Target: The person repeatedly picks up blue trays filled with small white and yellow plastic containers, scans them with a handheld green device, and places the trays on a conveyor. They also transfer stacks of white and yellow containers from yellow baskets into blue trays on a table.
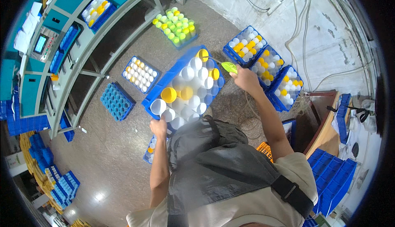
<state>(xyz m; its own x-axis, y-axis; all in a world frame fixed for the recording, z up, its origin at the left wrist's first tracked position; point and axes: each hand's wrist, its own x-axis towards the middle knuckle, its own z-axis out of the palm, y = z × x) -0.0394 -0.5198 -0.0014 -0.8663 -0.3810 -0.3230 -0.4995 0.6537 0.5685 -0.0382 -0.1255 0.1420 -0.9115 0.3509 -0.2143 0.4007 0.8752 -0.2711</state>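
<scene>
A blue plastic crate [153, 89] filled with white and yellow cup-like tubes, open ends up, is tilted in front of me. My left hand [159, 126] is closed on its near left corner, beside a white tube [158, 107]. My right hand [245, 79] grips a tool with a lime-green handle [229, 67]. A thin dark rod runs from that handle to the crate's far right corner, by a yellow tube [203, 54]. The exact kind of tool cannot be made out. My forearm and grey apron [230, 161] cover what lies under the crate's near edge.
Crates of white and yellow tubes [267, 66] stand along the right wall. On the floor ahead are a lime-lit crate [177, 29], a white-and-yellow one [140, 74] and one of blue tubes [116, 101]. A machine bench [88, 62] stands left; empty blue crates [331, 177] are stacked right.
</scene>
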